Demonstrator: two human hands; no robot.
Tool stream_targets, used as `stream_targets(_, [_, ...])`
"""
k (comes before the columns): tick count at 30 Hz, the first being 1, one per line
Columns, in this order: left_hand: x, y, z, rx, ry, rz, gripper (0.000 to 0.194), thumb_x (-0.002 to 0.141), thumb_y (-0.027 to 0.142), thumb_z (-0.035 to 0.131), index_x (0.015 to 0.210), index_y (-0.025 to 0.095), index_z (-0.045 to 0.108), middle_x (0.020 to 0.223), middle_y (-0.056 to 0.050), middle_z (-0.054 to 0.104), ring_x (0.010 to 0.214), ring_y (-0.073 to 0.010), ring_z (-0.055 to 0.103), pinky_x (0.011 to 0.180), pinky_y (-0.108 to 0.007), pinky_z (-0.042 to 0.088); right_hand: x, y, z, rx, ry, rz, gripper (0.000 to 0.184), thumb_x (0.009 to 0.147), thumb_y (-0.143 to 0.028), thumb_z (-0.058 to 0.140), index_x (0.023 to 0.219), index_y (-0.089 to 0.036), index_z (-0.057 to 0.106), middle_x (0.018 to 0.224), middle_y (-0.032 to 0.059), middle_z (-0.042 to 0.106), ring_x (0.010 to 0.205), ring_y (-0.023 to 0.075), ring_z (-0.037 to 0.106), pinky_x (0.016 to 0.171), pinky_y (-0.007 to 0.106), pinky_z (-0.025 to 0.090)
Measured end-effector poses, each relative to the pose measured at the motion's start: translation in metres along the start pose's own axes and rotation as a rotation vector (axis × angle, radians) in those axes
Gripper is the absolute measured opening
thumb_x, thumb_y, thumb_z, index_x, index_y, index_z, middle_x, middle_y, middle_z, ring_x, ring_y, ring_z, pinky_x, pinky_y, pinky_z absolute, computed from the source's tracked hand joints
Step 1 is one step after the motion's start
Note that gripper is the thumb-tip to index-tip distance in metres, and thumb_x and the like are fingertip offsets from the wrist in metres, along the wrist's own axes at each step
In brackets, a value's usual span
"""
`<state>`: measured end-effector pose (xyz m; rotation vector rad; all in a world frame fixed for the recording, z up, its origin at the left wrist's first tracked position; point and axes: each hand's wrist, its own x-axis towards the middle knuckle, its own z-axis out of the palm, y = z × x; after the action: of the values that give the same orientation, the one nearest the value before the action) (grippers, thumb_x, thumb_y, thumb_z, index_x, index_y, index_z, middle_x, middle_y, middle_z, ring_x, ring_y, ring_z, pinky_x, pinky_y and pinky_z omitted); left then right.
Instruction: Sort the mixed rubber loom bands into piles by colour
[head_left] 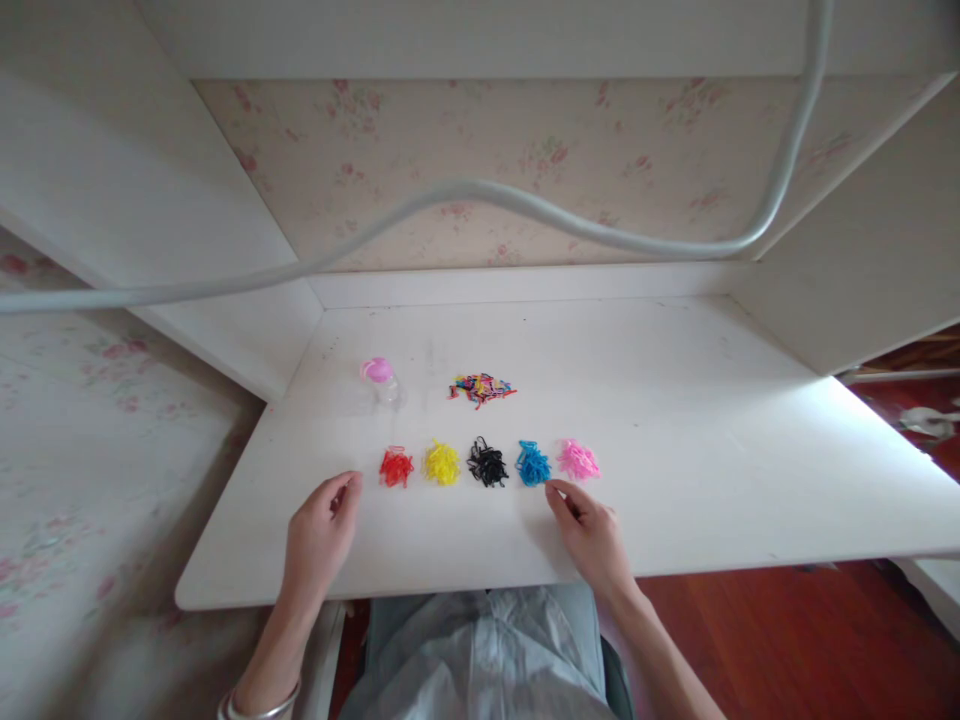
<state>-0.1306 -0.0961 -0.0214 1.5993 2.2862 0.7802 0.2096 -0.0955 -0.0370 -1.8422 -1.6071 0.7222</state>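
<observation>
A row of small rubber-band piles lies on the white desk: red bands (396, 467), yellow bands (442, 463), black bands (488, 464), blue bands (533, 464) and pink bands (578, 459). Behind the row is a heap of mixed-colour bands (481, 389). My left hand (324, 520) rests left of the red pile, apart from it, its fingers curled closed with nothing showing in them. At the near edge of the blue pile, my right hand (589, 530) has thumb and forefinger pinched together. Anything between those fingertips is too small to make out.
A small clear container with a pink top (379, 371) lies at the back left of the desk (697, 430). A pale cable (480, 190) crosses the upper view. White side panels (847, 230) and a flowered wall (525, 150) bound the desk.
</observation>
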Motion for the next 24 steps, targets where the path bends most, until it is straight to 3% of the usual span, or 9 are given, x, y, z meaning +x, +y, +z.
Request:
stream_targets(4, [-0.019, -0.024, 0.011, -0.064, 0.046, -0.121, 0.038, 0.083, 0.051, 0.047, 0.093, 0.020, 0.068, 0.088, -0.004, 0.071, 0.074, -0.0169, 0.064, 0.069, -0.025, 0.048, 0.025, -0.042, 0.004, -0.102, -0.137, -0.114, 0.036, 0.089, -0.046, 0.042, 0.095, -0.024, 0.070, 0.056, -0.0021, 0.061, 0.050, 0.0104, 0.053, 0.050, 0.020, 0.034])
stream_targets(8, [-0.028, -0.028, 0.017, -0.189, 0.090, -0.115, 0.037, 0.083, 0.048, 0.049, 0.096, 0.019, 0.067, 0.094, -0.005, 0.071, 0.081, -0.0181, 0.065, 0.075, -0.027, 0.051, 0.065, -0.085, 0.021, -0.318, -0.181, -0.145, 0.033, 0.089, -0.045, 0.042, 0.101, -0.030, 0.069, 0.069, -0.0014, 0.067, 0.062, 0.0128, 0.060, 0.058, 0.021, 0.038])
stream_targets(11, [-0.029, -0.027, 0.014, -0.236, 0.114, -0.116, 0.035, 0.084, 0.046, 0.050, 0.096, 0.019, 0.067, 0.095, -0.006, 0.071, 0.084, -0.0184, 0.065, 0.078, -0.028, 0.051, 0.096, -0.103, 0.037, -0.531, -0.213, -0.103, 0.036, 0.090, -0.046, 0.039, 0.110, -0.032, 0.065, 0.087, 0.0014, 0.070, 0.079, 0.0166, 0.064, 0.066, 0.024, 0.041])
stream_targets(14, [-0.029, -0.028, 0.012, -0.227, 0.120, -0.070, 0.033, 0.084, 0.044, 0.050, 0.095, 0.018, 0.067, 0.095, -0.006, 0.071, 0.086, -0.0191, 0.065, 0.078, -0.029, 0.051, 0.117, -0.108, 0.053, -0.649, -0.236, -0.083, 0.037, 0.090, -0.042, 0.037, 0.112, -0.029, 0.065, 0.098, 0.0063, 0.068, 0.088, 0.0195, 0.063, 0.072, 0.027, 0.043])
stream_targets(18, [-0.029, -0.031, 0.013, -0.211, 0.133, -0.033, 0.031, 0.085, 0.042, 0.049, 0.094, 0.018, 0.067, 0.094, -0.006, 0.071, 0.085, -0.0182, 0.066, 0.076, -0.027, 0.051, 0.126, -0.107, 0.065, -0.688, -0.241, -0.075, 0.036, 0.091, -0.037, 0.038, 0.106, -0.024, 0.067, 0.098, 0.0101, 0.068, 0.089, 0.0212, 0.063, 0.075, 0.029, 0.043])
stream_targets(24, [-0.027, -0.030, 0.016, -0.199, 0.124, 0.011, 0.029, 0.086, 0.040, 0.049, 0.094, 0.018, 0.067, 0.091, -0.005, 0.071, 0.080, -0.0162, 0.065, 0.073, -0.025, 0.049, 0.118, -0.103, 0.059, -0.713, -0.211, -0.093, 0.043, 0.094, -0.041, 0.028, 0.105, -0.024, 0.067, 0.096, 0.0105, 0.068, 0.086, 0.0209, 0.063, 0.073, 0.029, 0.041])
